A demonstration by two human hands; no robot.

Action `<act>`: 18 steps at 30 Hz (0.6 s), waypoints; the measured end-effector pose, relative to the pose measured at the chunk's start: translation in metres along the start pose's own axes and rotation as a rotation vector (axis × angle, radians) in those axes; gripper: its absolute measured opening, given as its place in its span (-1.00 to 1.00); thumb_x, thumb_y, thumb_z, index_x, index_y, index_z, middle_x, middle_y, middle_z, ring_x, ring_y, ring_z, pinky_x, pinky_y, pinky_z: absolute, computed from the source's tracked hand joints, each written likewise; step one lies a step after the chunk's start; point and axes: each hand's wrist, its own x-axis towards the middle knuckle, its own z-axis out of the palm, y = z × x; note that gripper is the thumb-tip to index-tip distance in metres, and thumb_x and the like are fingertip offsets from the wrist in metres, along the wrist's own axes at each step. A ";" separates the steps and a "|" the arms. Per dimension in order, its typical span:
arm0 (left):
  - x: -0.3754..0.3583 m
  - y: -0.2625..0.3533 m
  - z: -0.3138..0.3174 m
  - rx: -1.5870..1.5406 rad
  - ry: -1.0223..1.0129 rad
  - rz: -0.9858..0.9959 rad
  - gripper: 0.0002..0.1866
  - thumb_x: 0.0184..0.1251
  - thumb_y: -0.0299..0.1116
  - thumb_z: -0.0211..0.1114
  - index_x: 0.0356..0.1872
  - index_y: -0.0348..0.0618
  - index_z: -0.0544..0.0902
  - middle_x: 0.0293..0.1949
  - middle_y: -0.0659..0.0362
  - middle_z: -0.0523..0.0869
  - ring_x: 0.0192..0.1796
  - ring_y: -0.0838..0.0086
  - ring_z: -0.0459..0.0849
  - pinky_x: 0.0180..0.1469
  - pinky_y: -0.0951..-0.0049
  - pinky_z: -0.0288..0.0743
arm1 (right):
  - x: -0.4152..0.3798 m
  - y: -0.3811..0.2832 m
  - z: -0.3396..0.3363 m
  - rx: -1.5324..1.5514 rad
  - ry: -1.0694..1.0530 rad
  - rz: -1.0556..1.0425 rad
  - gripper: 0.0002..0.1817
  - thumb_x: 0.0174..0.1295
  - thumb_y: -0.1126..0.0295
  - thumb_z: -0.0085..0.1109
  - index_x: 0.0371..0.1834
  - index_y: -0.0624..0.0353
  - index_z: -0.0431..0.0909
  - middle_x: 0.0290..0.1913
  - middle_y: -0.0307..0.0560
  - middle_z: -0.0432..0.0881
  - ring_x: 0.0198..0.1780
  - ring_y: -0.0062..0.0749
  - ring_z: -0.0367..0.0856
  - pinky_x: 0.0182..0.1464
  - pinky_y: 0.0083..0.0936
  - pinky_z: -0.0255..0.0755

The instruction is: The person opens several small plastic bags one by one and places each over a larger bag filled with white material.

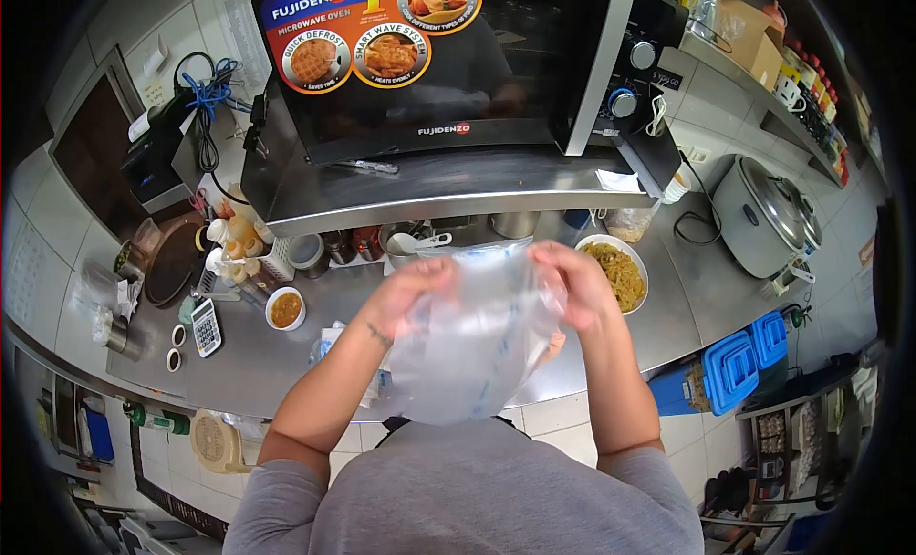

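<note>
A clear plastic bag [468,340] hangs between my two hands, above the front of the steel counter. My left hand [415,293] pinches its upper left edge, and my right hand [575,286] grips the upper right edge. The bag looks inflated or spread wide; whether anything is inside cannot be made out. Just right of my right hand, a white bowl of noodles [618,273] stands on the counter. To the left sits a small white bowl of brown sauce [285,309]. Behind the bag, a white ladle or scoop [420,242] rests at a container.
A microwave oven [420,87] stands on the raised steel shelf [458,200]. Sauce bottles [239,245] and a calculator [205,328] are on the left of the counter. A rice cooker [763,216] stands at the right, with blue lidded bins [730,369] below.
</note>
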 end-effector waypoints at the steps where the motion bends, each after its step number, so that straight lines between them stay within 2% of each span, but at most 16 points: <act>1: 0.011 0.008 -0.009 -0.171 0.057 -0.004 -0.80 0.30 -0.46 0.21 -0.08 -0.26 0.58 -0.15 0.12 0.69 -0.13 0.44 0.71 -0.09 0.39 0.60 | 0.023 -0.004 -0.008 0.021 0.041 0.031 -0.89 0.22 0.52 0.14 -0.24 0.33 0.56 -0.52 -0.26 0.52 -0.56 -0.65 0.43 -0.52 -0.72 0.34; 2: 0.018 0.009 -0.017 -0.344 0.114 -0.010 -0.75 0.28 -0.50 0.18 -0.02 -0.27 0.57 -0.13 0.08 0.69 -0.07 0.38 0.71 0.00 0.32 0.60 | 0.037 -0.002 -0.015 0.042 0.085 0.063 -0.89 0.24 0.51 0.11 -0.24 0.32 0.56 -0.50 -0.24 0.54 -0.56 -0.65 0.43 -0.53 -0.73 0.33; 3: 0.022 0.000 -0.029 -0.341 0.109 -0.015 -0.75 0.28 -0.50 0.18 -0.02 -0.27 0.57 -0.13 0.08 0.69 -0.07 0.38 0.71 0.00 0.32 0.60 | 0.044 0.005 -0.014 0.043 0.087 0.055 -0.89 0.24 0.51 0.11 -0.24 0.32 0.56 -0.50 -0.24 0.54 -0.56 -0.65 0.43 -0.53 -0.73 0.33; 5: 0.027 -0.025 -0.054 -0.398 0.401 -0.046 -0.65 0.25 -0.56 0.12 0.08 -0.32 0.52 -0.09 0.02 0.69 -0.02 0.28 0.70 0.11 0.23 0.58 | 0.059 0.021 -0.014 -0.014 0.444 0.133 -0.86 0.26 0.48 0.07 -0.27 0.34 0.59 -0.46 -0.13 0.60 -0.50 -0.49 0.55 -0.49 -0.62 0.40; 6: 0.025 -0.040 -0.059 -0.391 0.395 -0.047 -0.65 0.25 -0.56 0.12 0.08 -0.32 0.52 -0.09 0.02 0.69 -0.02 0.28 0.70 0.11 0.23 0.58 | 0.061 0.035 -0.036 -0.190 0.410 0.091 -0.82 0.28 0.44 0.06 -0.28 0.34 0.60 -0.42 -0.08 0.63 -0.45 -0.37 0.60 -0.45 -0.52 0.45; 7: 0.018 -0.062 -0.060 -0.430 0.570 -0.089 -0.64 0.25 -0.56 0.11 0.09 -0.33 0.53 -0.06 0.00 0.68 -0.03 0.27 0.70 0.08 0.25 0.58 | 0.060 0.057 -0.064 -0.366 0.378 0.055 -0.78 0.29 0.40 0.05 -0.29 0.34 0.62 -0.38 -0.03 0.65 -0.40 -0.25 0.65 -0.41 -0.42 0.50; 8: 0.011 -0.084 -0.064 -0.473 0.746 -0.130 -0.64 0.25 -0.56 0.11 0.09 -0.35 0.53 -0.04 -0.02 0.67 -0.04 0.26 0.70 0.05 0.28 0.59 | 0.064 0.075 -0.081 -0.369 0.379 0.058 -0.78 0.29 0.40 0.05 -0.29 0.34 0.62 -0.38 -0.03 0.65 -0.40 -0.25 0.65 -0.41 -0.42 0.50; 9: 0.005 -0.106 -0.075 -0.480 0.747 -0.128 -0.64 0.25 -0.56 0.11 0.09 -0.35 0.53 -0.04 -0.02 0.67 -0.04 0.26 0.70 0.05 0.28 0.59 | 0.069 0.094 -0.094 -0.488 0.466 0.136 -0.76 0.26 0.38 0.07 -0.26 0.36 0.62 -0.37 0.05 0.67 -0.35 -0.17 0.68 -0.35 -0.36 0.52; 10: 0.000 -0.125 -0.089 -0.199 0.788 -0.123 -0.64 0.26 -0.53 0.09 0.09 -0.35 0.53 -0.04 -0.03 0.67 -0.04 0.28 0.70 0.04 0.31 0.58 | 0.072 0.105 -0.101 -0.605 0.551 0.213 -0.74 0.23 0.36 0.09 -0.23 0.37 0.63 -0.36 0.13 0.69 -0.30 -0.10 0.70 -0.30 -0.30 0.54; 11: 0.001 -0.131 -0.098 0.089 0.816 -0.115 -0.64 0.28 -0.49 0.08 0.09 -0.36 0.54 -0.04 -0.04 0.67 -0.03 0.31 0.69 0.03 0.34 0.58 | 0.076 0.107 -0.103 -0.607 0.548 0.209 -0.74 0.23 0.36 0.09 -0.23 0.37 0.63 -0.36 0.13 0.69 -0.30 -0.10 0.70 -0.30 -0.30 0.54; 12: 0.008 -0.117 -0.091 0.088 0.816 -0.111 -0.64 0.28 -0.49 0.08 0.09 -0.36 0.54 -0.04 -0.04 0.67 -0.03 0.31 0.69 0.03 0.34 0.58 | 0.080 0.108 -0.104 -0.894 0.539 -0.015 -0.72 0.19 0.34 0.12 -0.25 0.39 0.63 -0.36 0.19 0.68 -0.34 -0.10 0.70 -0.33 -0.31 0.53; 13: 0.012 -0.104 -0.085 0.404 0.807 -0.186 -0.66 0.29 -0.48 0.08 0.06 -0.36 0.55 -0.08 -0.02 0.69 -0.08 0.34 0.69 -0.06 0.37 0.57 | 0.077 0.115 -0.108 -1.171 0.518 -0.233 -0.71 0.14 0.32 0.15 -0.27 0.40 0.63 -0.37 0.26 0.68 -0.38 -0.10 0.70 -0.36 -0.32 0.51; 14: 0.013 -0.097 -0.078 0.720 0.780 -0.263 -0.68 0.30 -0.47 0.08 0.03 -0.36 0.57 -0.13 0.01 0.71 -0.13 0.37 0.70 -0.14 0.39 0.56 | 0.079 0.122 -0.115 -1.171 0.517 -0.216 -0.71 0.14 0.32 0.15 -0.27 0.40 0.63 -0.37 0.26 0.68 -0.38 -0.10 0.70 -0.36 -0.32 0.51; 15: 0.018 -0.096 -0.075 0.714 0.783 -0.266 -0.68 0.30 -0.47 0.08 0.03 -0.36 0.57 -0.13 0.01 0.71 -0.13 0.37 0.70 -0.14 0.39 0.56 | 0.088 0.123 -0.121 -1.263 0.414 -0.323 -0.70 0.10 0.32 0.18 -0.32 0.42 0.62 -0.39 0.30 0.66 -0.43 -0.09 0.69 -0.39 -0.32 0.49; 17: 0.030 -0.096 -0.071 0.913 0.890 -0.081 -0.73 0.25 -0.42 0.16 -0.17 -0.43 0.65 -0.40 -0.02 0.74 -0.37 0.30 0.72 -0.27 0.32 0.55 | 0.101 0.119 -0.129 -1.351 0.308 -0.434 -0.70 0.06 0.32 0.20 -0.37 0.45 0.61 -0.41 0.34 0.65 -0.47 -0.08 0.69 -0.43 -0.31 0.47; 18: 0.032 -0.103 -0.086 0.912 0.888 -0.085 -0.73 0.25 -0.42 0.16 -0.17 -0.43 0.65 -0.40 -0.02 0.74 -0.37 0.30 0.72 -0.27 0.32 0.55 | 0.104 0.117 -0.129 -1.278 0.355 -0.235 -0.70 0.08 0.31 0.21 -0.41 0.43 0.60 -0.47 0.28 0.64 -0.54 -0.11 0.65 -0.48 -0.30 0.45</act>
